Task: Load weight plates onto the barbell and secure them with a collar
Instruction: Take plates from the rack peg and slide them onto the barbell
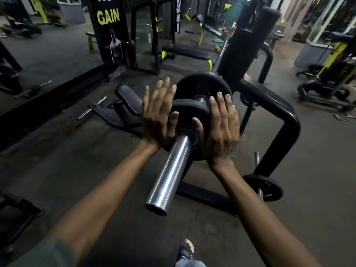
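The chrome sleeve of the barbell points toward me at the middle of the view. A small black weight plate sits on the sleeve, a short way in front of a larger black plate farther along the bar. My left hand lies flat against the small plate's left side, fingers straight and spread. My right hand presses flat against its right side, thumb near the hub. No collar is visible.
The bar rests on a black bench frame with a tall padded upright. Another black plate hangs on a storage peg low on the right. A padded machine stands on the left; my shoe is below.
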